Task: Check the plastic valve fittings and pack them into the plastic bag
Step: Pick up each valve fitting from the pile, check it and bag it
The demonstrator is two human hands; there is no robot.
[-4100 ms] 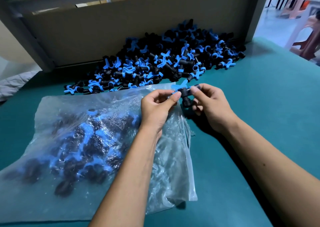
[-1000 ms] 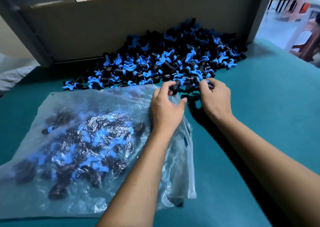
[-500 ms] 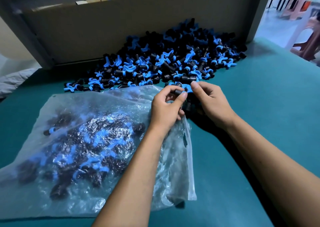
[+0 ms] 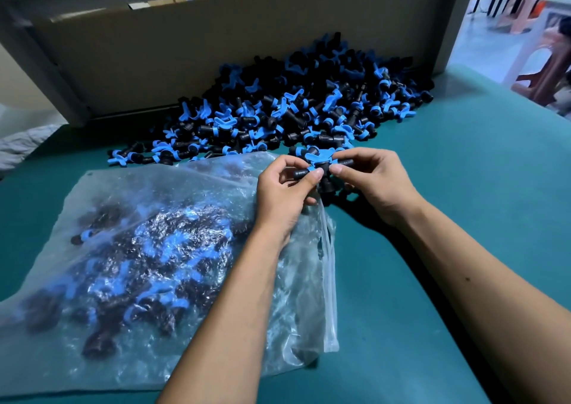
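A black valve fitting with a blue butterfly handle [image 4: 319,164] is held between both hands just above the bag's upper right corner. My left hand [image 4: 285,190] pinches its left end and my right hand [image 4: 375,181] pinches its right end. More dark fittings seem to sit under the right fingers, partly hidden. A clear plastic bag [image 4: 278,326] lies flat on the table at the left, holding several black and blue fittings [image 4: 148,261]. A big pile of loose fittings [image 4: 293,107] lies beyond the hands.
A cardboard wall [image 4: 185,48] stands behind the pile. The teal table [image 4: 463,187] stretches to the right and front. White cloth or plastic [image 4: 18,144] lies at the far left edge. Plastic stools [image 4: 543,73] stand off the table at the top right.
Both hands reached into the pile's near edge a second ago, then drew back toward me with a fitting. They now hold it between them over the bag's corner.
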